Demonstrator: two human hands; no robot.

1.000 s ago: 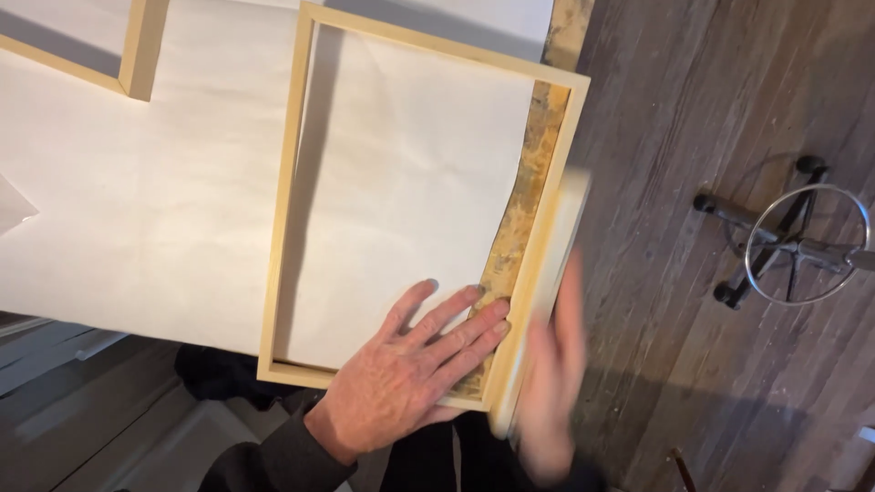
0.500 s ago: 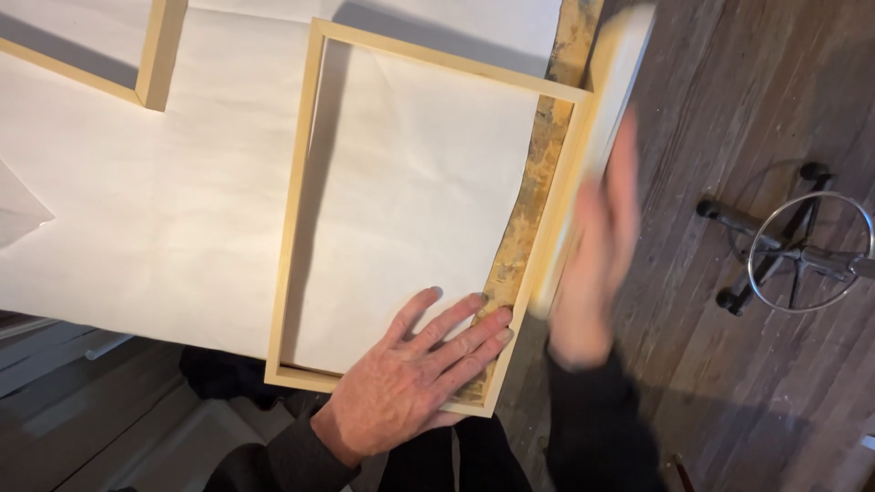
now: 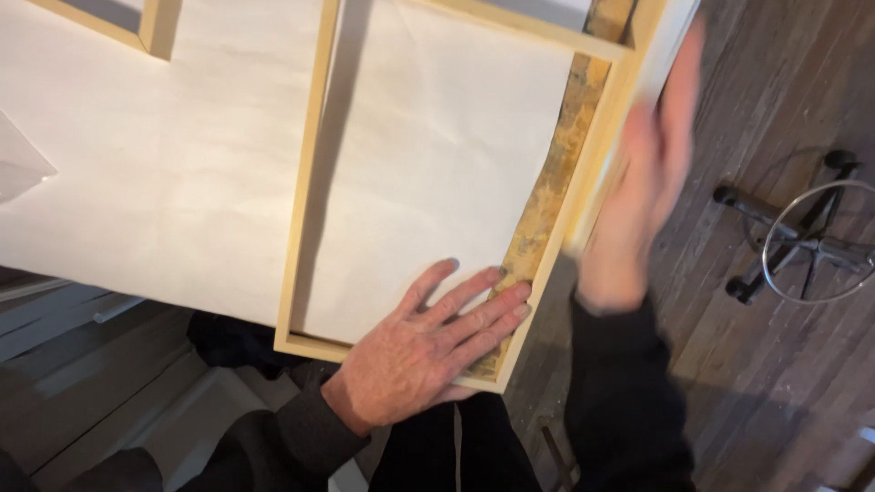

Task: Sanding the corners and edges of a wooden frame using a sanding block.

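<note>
My left hand [image 3: 415, 351] lies flat, fingers spread, on the near corner of the wooden frame [image 3: 305, 196], which rests on white paper [image 3: 164, 173] over the worktop. My right hand [image 3: 643, 187], blurred, fingers straight, touches the frame's right side.

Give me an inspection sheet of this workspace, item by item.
Surface: table with a worn, mottled top, mostly covered by a large white paper sheet.
Job's things: light wooden frame lying flat on the paper; its right rail is at the table edge.
Clutter: second wooden frame, only its corner in view at top left.
Hands: left hand flat, fingers spread, on the frame's near right corner; right hand blurred, against the frame's outer right rail.
Cables: nothing seen.
Surroundings: dark wood plank floor; wheeled chair base at right.
</note>
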